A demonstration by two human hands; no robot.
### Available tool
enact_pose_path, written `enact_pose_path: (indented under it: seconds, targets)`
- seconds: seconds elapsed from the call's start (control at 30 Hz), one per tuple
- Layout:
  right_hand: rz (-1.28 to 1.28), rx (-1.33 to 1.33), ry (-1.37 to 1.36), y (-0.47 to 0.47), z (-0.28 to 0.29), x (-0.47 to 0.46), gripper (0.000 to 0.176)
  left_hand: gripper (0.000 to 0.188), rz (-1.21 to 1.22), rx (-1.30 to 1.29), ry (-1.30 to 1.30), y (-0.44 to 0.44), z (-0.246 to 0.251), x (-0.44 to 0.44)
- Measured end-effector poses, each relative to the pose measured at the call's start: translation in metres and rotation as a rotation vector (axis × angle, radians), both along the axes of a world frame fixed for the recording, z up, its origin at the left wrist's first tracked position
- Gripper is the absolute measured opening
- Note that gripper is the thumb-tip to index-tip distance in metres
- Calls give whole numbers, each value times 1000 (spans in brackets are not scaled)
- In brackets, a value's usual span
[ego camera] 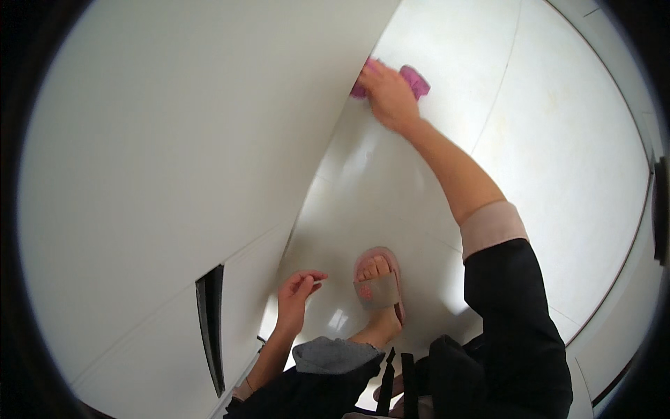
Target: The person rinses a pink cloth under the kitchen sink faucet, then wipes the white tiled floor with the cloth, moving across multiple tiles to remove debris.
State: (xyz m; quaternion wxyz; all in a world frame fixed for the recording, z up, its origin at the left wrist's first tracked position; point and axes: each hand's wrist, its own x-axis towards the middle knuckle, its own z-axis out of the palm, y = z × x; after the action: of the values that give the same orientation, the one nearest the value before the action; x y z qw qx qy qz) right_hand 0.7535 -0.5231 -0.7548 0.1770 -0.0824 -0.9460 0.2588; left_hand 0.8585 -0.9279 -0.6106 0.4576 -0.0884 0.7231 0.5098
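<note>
My right hand [390, 97] reaches far forward over the floor and presses a pink cloth [416, 83] along the bottom edge of a white panel [199, 131]. Bits of the cloth show on both sides of the hand; the rest lies hidden beneath it. Beside the panel, nearer my body, my left hand [299, 296] hangs above the floor with nothing in it, fingers loosely bent and slightly apart.
Glossy pale floor tiles [419, 173] with thin joints stretch ahead. My foot wears a pink and grey slipper [378, 288]. A dark recessed handle [211, 330] sits in the white front at left. Another white front [623, 272] borders the floor on the right.
</note>
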Motion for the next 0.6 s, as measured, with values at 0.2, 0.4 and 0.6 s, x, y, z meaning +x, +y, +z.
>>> enact_pose_path:
  seconds: [0.2,0.4,0.6]
  targets:
    - [359,-166,-77,-138,-1,97,57,21,19,36,48,3,-8,8]
    - [477,-1221,-488,-175,14,138,44,21,2,60,41,23,-26,18]
    - [14,-2080,91,-74,42,144,38,21,-45,89,55,16,-23,22]
